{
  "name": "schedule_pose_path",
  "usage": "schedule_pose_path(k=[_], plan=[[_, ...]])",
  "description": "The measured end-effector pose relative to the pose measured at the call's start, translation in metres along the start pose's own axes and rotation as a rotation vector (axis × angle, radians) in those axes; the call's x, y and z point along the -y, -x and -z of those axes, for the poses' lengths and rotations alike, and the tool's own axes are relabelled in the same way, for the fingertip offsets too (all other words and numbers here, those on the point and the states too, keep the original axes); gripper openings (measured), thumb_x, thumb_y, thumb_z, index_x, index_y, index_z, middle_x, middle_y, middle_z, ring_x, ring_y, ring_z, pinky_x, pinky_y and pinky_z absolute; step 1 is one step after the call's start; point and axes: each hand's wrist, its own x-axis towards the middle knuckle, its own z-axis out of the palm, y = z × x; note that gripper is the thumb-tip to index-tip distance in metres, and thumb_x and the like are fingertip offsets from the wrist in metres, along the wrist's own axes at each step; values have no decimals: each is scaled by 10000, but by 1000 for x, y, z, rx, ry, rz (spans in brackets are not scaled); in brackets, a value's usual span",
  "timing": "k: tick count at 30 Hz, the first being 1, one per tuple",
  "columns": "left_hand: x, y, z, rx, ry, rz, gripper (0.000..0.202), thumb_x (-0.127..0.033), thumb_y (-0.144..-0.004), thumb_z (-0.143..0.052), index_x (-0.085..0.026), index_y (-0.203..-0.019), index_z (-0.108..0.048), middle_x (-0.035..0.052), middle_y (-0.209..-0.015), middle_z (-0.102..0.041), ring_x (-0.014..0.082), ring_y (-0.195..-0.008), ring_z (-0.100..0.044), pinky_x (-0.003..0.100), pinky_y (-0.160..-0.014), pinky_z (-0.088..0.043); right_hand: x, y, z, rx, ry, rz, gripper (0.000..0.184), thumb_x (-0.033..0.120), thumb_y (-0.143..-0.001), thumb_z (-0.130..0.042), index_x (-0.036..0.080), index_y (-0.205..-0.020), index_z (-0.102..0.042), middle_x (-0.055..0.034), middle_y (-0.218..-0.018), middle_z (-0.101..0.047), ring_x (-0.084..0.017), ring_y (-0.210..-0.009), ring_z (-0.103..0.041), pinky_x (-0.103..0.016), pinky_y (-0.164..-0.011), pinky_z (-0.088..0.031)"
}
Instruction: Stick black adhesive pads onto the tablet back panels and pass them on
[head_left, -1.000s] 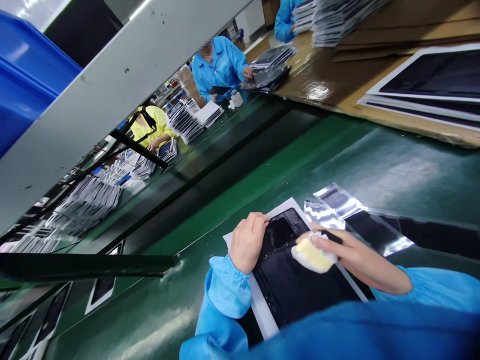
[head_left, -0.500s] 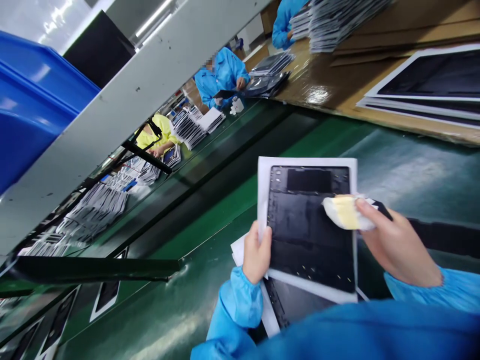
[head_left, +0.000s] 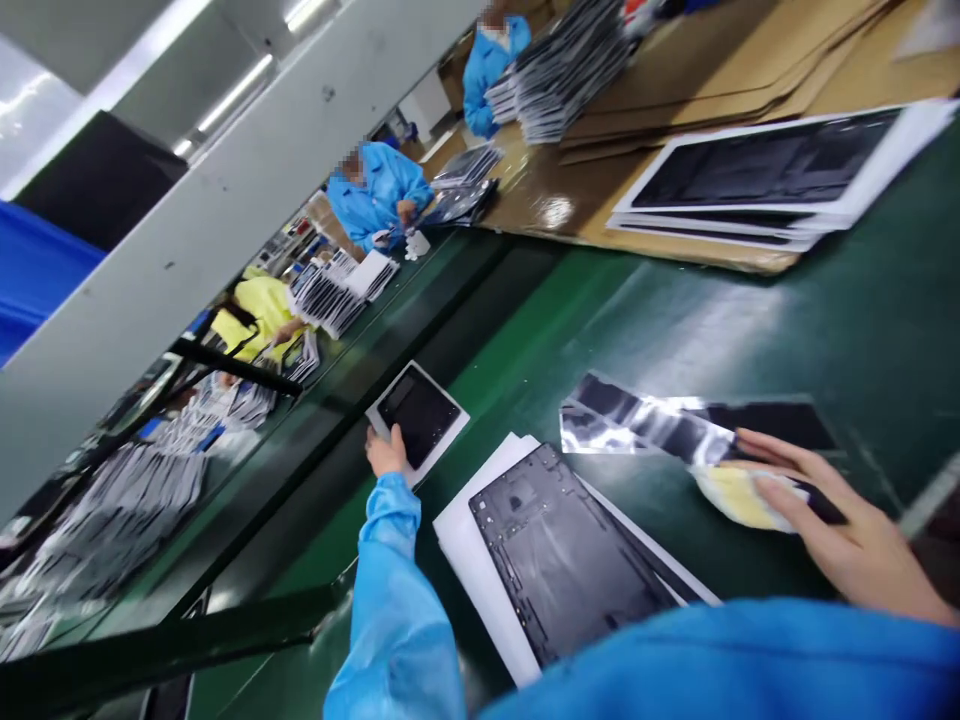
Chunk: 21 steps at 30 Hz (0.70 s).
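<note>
My left hand (head_left: 386, 452) reaches far out and grips the near edge of a black panel on a white sheet (head_left: 418, 412), which lies on the dark conveyor strip. My right hand (head_left: 840, 525) rests on the green bench with its fingers stretched over a yellow-white wiping pad (head_left: 739, 495). Between my arms another black panel on a white sheet (head_left: 559, 555) lies flat. Shiny silver film strips (head_left: 652, 425) lie just beyond the pad.
A stack of framed black panels (head_left: 765, 175) sits on brown cardboard (head_left: 675, 60) at the far right. Down the line, a person in blue (head_left: 375, 190) and a person in yellow (head_left: 259, 305) handle further piles of panels. A grey beam (head_left: 187, 230) crosses overhead at left.
The panel I held up in front of me has been carried left and out to the conveyor strip by my left hand. My right hand has dropped to the bench with the pad.
</note>
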Motion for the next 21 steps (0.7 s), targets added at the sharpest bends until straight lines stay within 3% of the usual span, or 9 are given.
schedule_pose_path(k=[3, 5, 7, 9, 11, 14, 17, 21], plan=[[-41, -3, -19, -8, 38, -60, 492, -478, -1000, -282, -105, -1197, -535, 184, -1144, -641, 301, -1114, -590, 534, -930, -485, 5, -27, 7, 132, -78, 71, 399, 509, -590, -421, 362, -951, -502, -28, -996, -590, -229, -926, -523, -378, -815, -366], [-87, 6, -37, 65, 83, -162, 461, -469, -981, -364, -122, -1236, -527, 183, -1246, -610, 292, -1188, -560, 508, -987, -471, 6, -42, 14, 194, -87, 133, 418, 505, -588, -437, 326, -957, -519, -33, -994, -596, -211, -924, -524, -353, -809, -372], [-139, 21, -54, 182, 133, -314, 394, -428, -949, -475, -179, -1244, -551, 120, -1308, -600, 250, -1230, -546, 433, -1038, -460, 6, -48, 19, 198, -28, 221, 376, 501, -610, -418, 302, -886, -577, -31, -1071, -557, -200, -972, -491, -342, -845, -337], [-188, 37, -68, 405, 123, -553, 427, -350, -928, -533, -146, -1302, -522, 150, -1381, -544, 269, -1271, -518, 426, -1051, -457, 4, -45, 23, 161, 70, 287, 353, 495, -635, -390, 292, -803, -625, -18, -1161, -489, -194, -1028, -443, -342, -887, -284], [-224, 49, -79, 541, 96, -677, 492, -329, -905, -579, -103, -1334, -500, 182, -1415, -507, 293, -1286, -506, 417, -1048, -466, -1, -36, 25, 137, 150, 294, 371, 503, -645, -367, 295, -782, -642, -7, -1207, -446, -194, -1064, -410, -351, -903, -260], [-250, 55, -92, 647, 27, -688, 605, -409, -881, -610, -61, -1359, -481, 216, -1438, -467, 340, -1313, -472, 457, -1042, -468, -14, -21, 26, 183, 233, 254, 411, 533, -642, -336, 310, -782, -651, -11, -1236, -421, -211, -1096, -377, -392, -904, -253], [-254, 56, -98, 699, -21, -662, 684, -499, -877, -583, -59, -1386, -460, 214, -1463, -429, 354, -1346, -429, 487, -1060, -444, -23, -17, 22, 283, 301, 255, 427, 543, -644, -317, 318, -773, -656, -15, -1256, -399, -230, -1150, -291, -443, -916, -204], [-256, 53, -94, 769, -49, -610, 721, -575, -884, -528, -89, -1410, -441, 167, -1500, -389, 312, -1387, -378, 459, -1104, -398, -19, -33, 11, 493, 345, 316, 466, 555, -643, -307, 286, -791, -658, -36, -1290, -346, -249, -1184, -193, -469, -932, -127]])
